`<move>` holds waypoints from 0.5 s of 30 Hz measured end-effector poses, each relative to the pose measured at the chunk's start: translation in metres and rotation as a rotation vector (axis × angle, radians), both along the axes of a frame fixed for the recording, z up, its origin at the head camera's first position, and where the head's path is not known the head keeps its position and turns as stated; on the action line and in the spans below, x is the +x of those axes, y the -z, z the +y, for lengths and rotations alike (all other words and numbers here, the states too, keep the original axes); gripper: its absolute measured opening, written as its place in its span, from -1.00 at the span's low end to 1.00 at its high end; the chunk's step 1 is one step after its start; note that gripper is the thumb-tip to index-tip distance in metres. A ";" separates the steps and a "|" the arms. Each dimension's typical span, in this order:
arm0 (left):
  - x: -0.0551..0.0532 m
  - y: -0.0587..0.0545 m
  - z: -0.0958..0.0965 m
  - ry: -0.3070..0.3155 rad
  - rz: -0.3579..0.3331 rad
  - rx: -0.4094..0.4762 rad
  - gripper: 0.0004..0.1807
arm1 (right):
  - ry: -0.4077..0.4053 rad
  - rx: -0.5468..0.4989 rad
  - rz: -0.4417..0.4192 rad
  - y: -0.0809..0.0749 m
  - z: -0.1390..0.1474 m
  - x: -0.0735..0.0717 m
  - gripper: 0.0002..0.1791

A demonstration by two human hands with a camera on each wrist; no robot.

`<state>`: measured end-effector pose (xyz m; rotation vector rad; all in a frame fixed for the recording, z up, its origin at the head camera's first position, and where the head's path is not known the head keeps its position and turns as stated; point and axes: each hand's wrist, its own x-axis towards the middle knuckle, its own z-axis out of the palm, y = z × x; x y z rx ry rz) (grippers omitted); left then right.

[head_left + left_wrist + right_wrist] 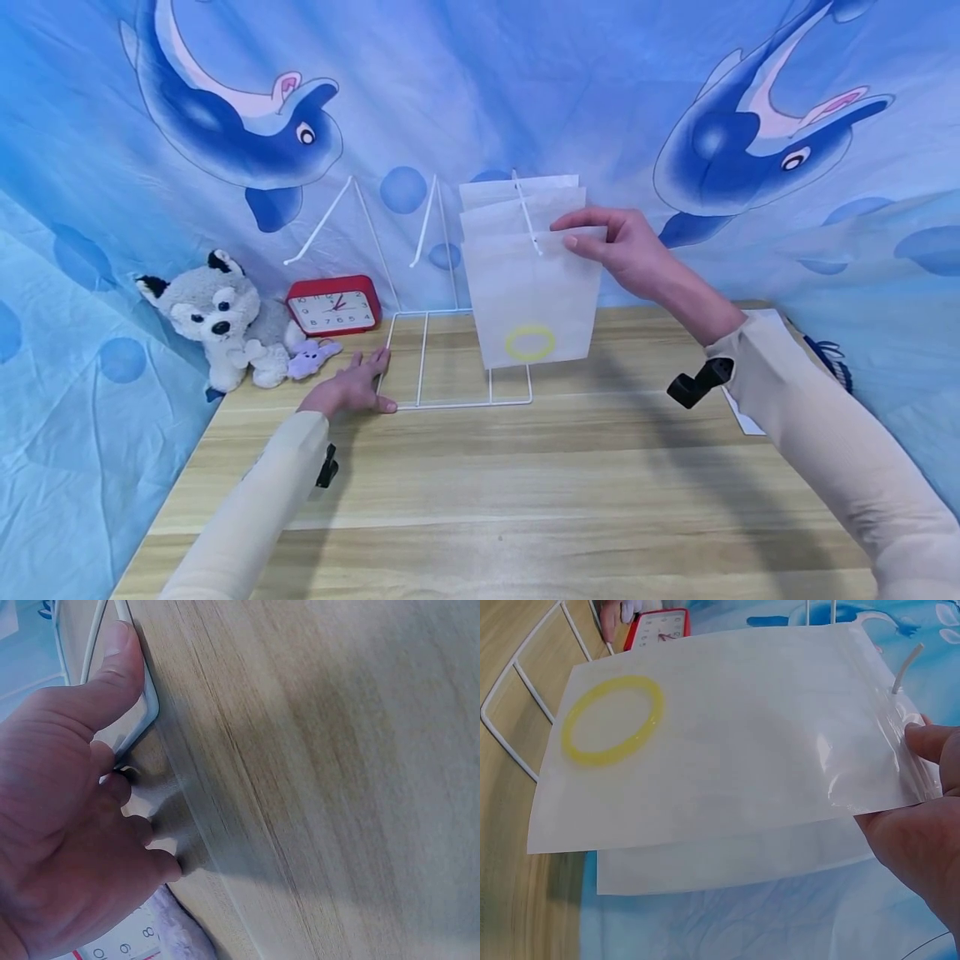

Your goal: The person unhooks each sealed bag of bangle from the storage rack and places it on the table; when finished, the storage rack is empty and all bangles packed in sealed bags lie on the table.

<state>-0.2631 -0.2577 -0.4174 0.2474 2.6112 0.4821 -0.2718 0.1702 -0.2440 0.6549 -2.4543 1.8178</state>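
A white wire display rack [465, 406] stands on the wooden table, with several slanted hooks rising at its back. Bags hang on its right hook. The front one, a translucent zip bag [528, 292], has a yellow ring [531, 342] inside near its bottom; the hook tip [907, 667] pokes through its top. My right hand [618, 246] pinches that bag's upper right corner between thumb and fingers. Down at the rack's left front corner, my left hand [351, 387] spreads its fingers, the thumb [120, 667] lying along the base wire.
Left of the rack are a red clock [333, 305], a grey and white plush dog [225, 321] and a small purple plush [311, 358]. A white sheet [742, 408] lies on the right, partly behind my right arm. Dolphin-print cloth [465, 83] hangs behind.
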 end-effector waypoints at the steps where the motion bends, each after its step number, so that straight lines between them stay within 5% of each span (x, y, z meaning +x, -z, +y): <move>1: 0.000 0.000 0.000 -0.005 -0.004 0.001 0.17 | 0.001 0.010 0.004 0.000 0.000 0.001 -0.76; 15: 0.000 0.001 -0.001 0.004 0.000 -0.003 0.18 | 0.004 0.042 0.032 -0.001 0.002 0.015 -0.75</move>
